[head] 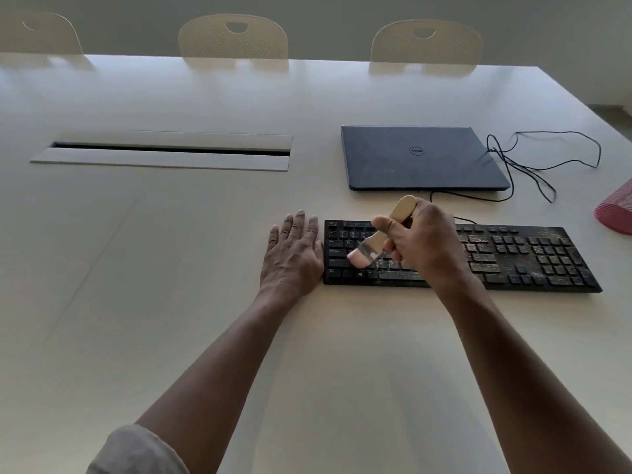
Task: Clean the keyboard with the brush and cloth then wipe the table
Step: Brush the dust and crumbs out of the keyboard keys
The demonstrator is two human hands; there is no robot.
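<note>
A wide pale desk (205, 268) fills the view, with three light chairs (233, 37) pushed up to its far edge. A closed dark laptop (420, 159) lies on it beyond the keyboard, a thin black cable (547, 162) looped beside it. The black keyboard (530, 258) lies on the right half of the desk, its right side speckled with dust. The left hand (290, 254) rests flat on the desk, fingers straight, touching the keyboard's left end. The right hand (420, 241) grips a wooden-handled brush (376, 237), fingers curled round the handle, bristles on the left keys. A red cloth (615, 210) lies at the desk's right edge.
</note>
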